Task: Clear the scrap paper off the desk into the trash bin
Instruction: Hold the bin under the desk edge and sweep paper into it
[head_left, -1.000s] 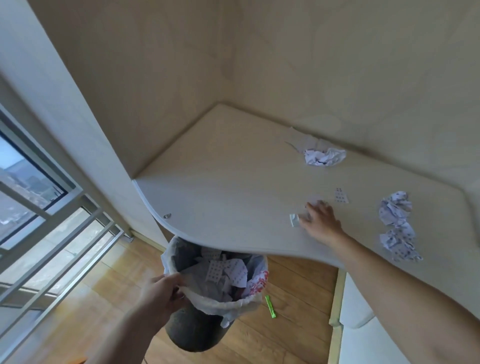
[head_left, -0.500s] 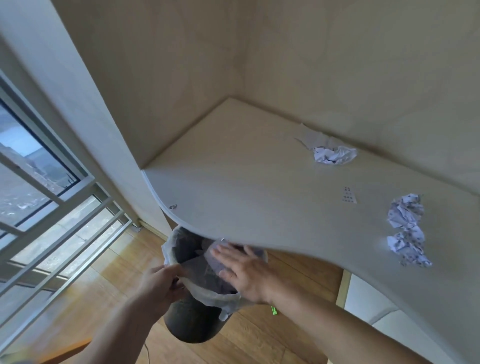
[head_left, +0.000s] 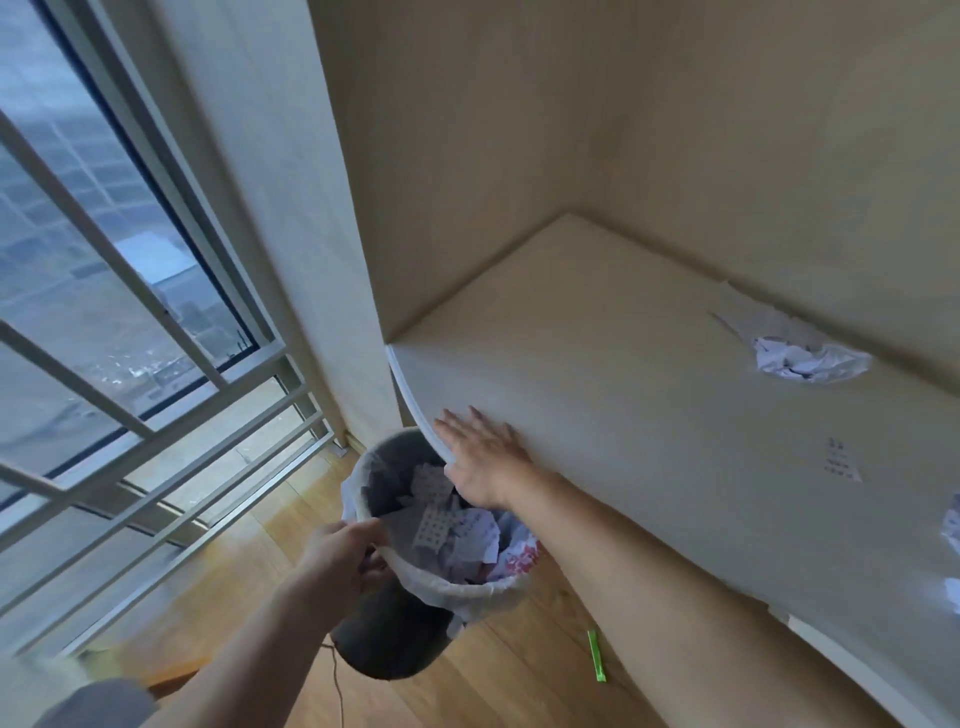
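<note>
Nearest the camera, left hand closed on the near rim of the dark round trash bin, fingers pinching the white plastic liner folded over the edge. Bin held tilted, just under the curved front edge of the pale wood-grain desk. Inside: a heap of torn white scrap paper, some pieces printed with dot grids.

On the wooden plank floor, a small bright green clip-like object beside the bin; what it is cannot be told.

Right hand flat, fingers spread and straight, holding nothing; palm lies across the desk's white edge band directly above the bin mouth.

Further along the desk: a small flat printed slip of paper lying alone, well apart from the hand. At the right frame edge, part of a crumpled white paper wad, cut off. Farthest, near the back wall, a crumpled white paper ball with print sitting on a torn flat sheet.

Left: barred window with grey metal rails.
</note>
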